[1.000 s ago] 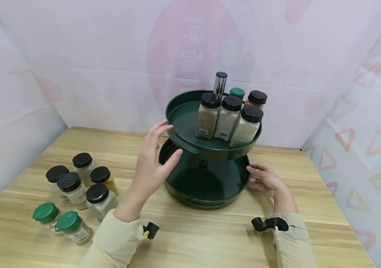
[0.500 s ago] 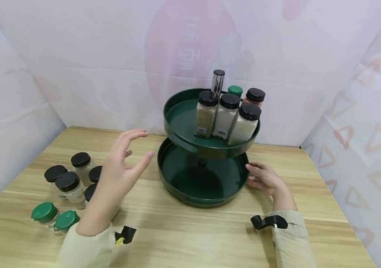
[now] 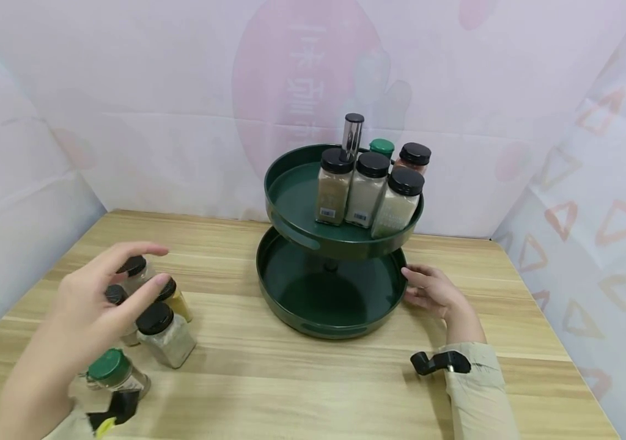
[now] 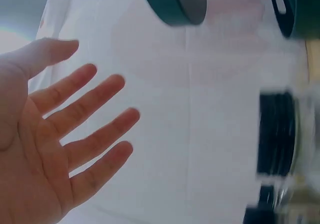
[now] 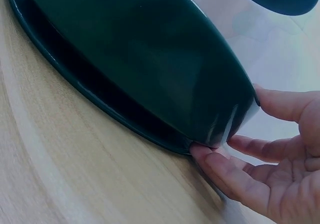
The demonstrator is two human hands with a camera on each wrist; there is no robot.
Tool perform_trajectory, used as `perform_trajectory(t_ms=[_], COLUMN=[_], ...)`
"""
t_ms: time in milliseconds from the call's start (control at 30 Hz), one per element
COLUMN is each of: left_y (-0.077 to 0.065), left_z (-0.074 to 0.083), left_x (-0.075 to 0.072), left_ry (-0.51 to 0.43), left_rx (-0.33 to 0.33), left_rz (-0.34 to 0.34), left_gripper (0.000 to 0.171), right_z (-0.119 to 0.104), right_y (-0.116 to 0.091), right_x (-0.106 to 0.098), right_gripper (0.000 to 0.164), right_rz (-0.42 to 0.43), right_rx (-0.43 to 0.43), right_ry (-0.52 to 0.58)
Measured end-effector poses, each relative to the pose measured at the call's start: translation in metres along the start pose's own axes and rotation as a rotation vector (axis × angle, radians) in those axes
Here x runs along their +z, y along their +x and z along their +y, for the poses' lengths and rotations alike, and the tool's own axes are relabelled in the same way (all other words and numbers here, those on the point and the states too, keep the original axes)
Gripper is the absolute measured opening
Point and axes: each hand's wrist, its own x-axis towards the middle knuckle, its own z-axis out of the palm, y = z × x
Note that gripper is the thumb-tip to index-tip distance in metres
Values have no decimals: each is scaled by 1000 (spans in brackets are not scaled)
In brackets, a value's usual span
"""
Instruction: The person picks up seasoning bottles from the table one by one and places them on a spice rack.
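Observation:
My left hand (image 3: pixel 79 311) hovers over a group of spice jars at the left, its fingers spread and holding nothing. It hides part of the group; a square jar with a black lid (image 3: pixel 167 339) and a round jar with a green lid (image 3: pixel 117 373) show beside it. In the left wrist view a blurred black lid (image 4: pixel 276 134) lies to the right of the spread fingers. My right hand (image 3: pixel 436 297) grips the right side of a dark green two-tier lazy Susan (image 3: pixel 318 330), thumb on the lower tray's rim and fingers low against its outer wall (image 5: pixel 220 119).
The upper tray (image 3: pixel 293 194) carries several spice jars (image 3: pixel 334 192) on its right half, around a chrome post (image 3: pixel 352 135). The lower tray holds no jars. A pale printed cloth (image 3: pixel 181 165) stands behind the wooden table (image 3: pixel 269 391).
My left hand has moved away from the upper tray's left rim, leftward and down to the jars on the table. My right hand has stayed at the lower tray.

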Motion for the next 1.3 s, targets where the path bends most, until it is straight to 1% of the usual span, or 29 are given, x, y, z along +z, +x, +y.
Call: perform_trajectory(t_ms=[133, 200, 267, 433, 500, 633, 700, 800, 900, 967, 1000, 1100, 1133, 1200, 1300], left_y=[-12, -18, -25, -49, -58, -74, -82, -89, -92, -93, -94, -96, -95, -93, -90], left_z=[-19, -32, -47, -88, -103, -123, -129, -132, -132, -135, -138, -148, -149, -151, -151], left_x=[-22, -30, -37, -49, -53, -56, -57, -57, -56, -55, -55, -52, -51, -49, -46], left_ry=[18, 15, 9, -11, 5, 46, 66, 48, 26, 27, 23, 60, 76, 92, 131], left_rx=[-60, -62, -80, -140, -169, -240, -276, -305, -319, -328, -335, -366, -378, -399, -420], left_rz=[-17, -14, -15, -21, -24, -33, -38, -28, -25, -47, -69, -144, -178, -246, -315], left_gripper=[40, 40, 39, 39, 39, 36, 35, 36, 44, 44, 40, 31, 32, 41, 54], right_z=[1, 1, 1, 1, 0, 1, 1, 2, 2, 1, 1, 1, 1, 1, 2], right_y=[0, 0, 0, 1, 1, 1, 1, 2, 1, 1, 1, 1, 1, 1, 1], right_x=[1, 1, 1, 1, 1, 0, 0, 0, 0, 0, 0, 1, 1, 1, 0], right_gripper=[70, 70, 69, 69, 69, 68, 68, 68, 67, 68, 68, 69, 69, 68, 68], right_rz=[5, 7, 7, 12, 14, 18, 15, 15, 20, 17, 13, 9, 11, 15, 19], right_rx=[-1, 0, -1, -5, -9, -7, -8, -7, -3, -4, -6, -10, -9, -6, 0], right_ry=[4, 4, 2, -1, -3, 9, 15, 18, 16, 15, 15, 17, 17, 19, 16])
